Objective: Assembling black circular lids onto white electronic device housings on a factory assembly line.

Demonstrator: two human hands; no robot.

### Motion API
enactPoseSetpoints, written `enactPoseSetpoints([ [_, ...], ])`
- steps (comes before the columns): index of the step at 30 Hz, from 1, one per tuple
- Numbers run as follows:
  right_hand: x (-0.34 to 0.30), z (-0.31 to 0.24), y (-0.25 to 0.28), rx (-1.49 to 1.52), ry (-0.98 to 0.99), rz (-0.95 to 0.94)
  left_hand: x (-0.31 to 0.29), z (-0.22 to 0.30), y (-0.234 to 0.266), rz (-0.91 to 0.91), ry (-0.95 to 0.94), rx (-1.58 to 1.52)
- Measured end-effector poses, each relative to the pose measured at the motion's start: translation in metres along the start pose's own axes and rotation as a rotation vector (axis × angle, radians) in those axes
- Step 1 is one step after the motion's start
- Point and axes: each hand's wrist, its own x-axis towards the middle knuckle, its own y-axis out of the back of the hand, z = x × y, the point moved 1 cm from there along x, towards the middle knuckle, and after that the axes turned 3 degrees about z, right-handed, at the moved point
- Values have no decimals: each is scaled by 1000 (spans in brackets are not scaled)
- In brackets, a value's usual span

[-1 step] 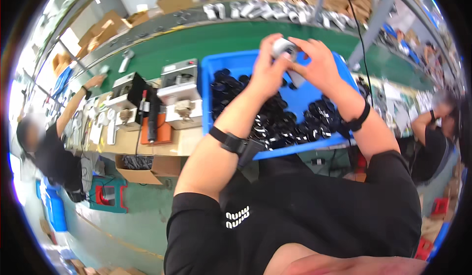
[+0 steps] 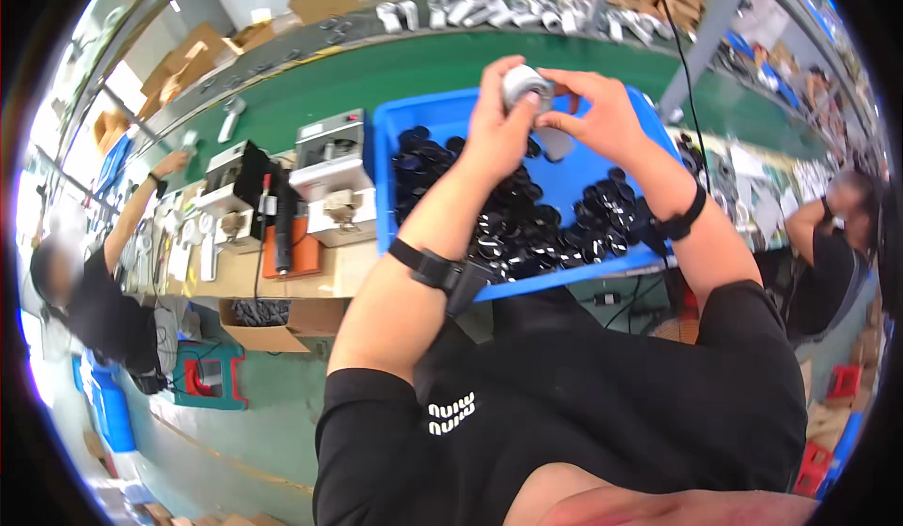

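Note:
Above the far part of a blue plastic tub [image 2: 433, 110], both my hands hold a white-and-grey part with a round head [image 2: 525, 82] and a pale handle-like piece pointing down. My left hand [image 2: 497, 124] wraps the head from the left, thumb against its round face. From the right, the fingers of my right hand [image 2: 602, 117] close on the head's edge, with the thumb near the pale lower piece. Beneath my hands, many glossy black round pieces [image 2: 513, 230] lie heaped in the tub. My fingers partly hide the held part.
Left of the tub stand grey-and-black bench devices [image 2: 331, 150] and a black cylindrical tool [image 2: 285, 235] by an orange block. A green conveyor belt [image 2: 376, 77] runs behind, with white parts [image 2: 489, 11] beyond. Co-workers sit left [image 2: 103, 291] and right [image 2: 826, 263]. A black cable [image 2: 691, 94] hangs at right.
The white-and-grey part has tilted slightly in my hands, and its head sits a little further left in the picture. Both hands keep their hold. The whole view has shifted slightly.

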Motion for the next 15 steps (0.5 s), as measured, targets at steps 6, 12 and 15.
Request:
enactPoseSetpoints([
  [6,-36,93,-15,-9,-331,-442,7,-4,12,92,181,-98],
  [12,-70,112,-59,-123,-188,-554,-3,3,-2,52,283,-258],
  [15,-61,110,-60,-159,-281,-615,-6,11,-7,39,305,-207],
])
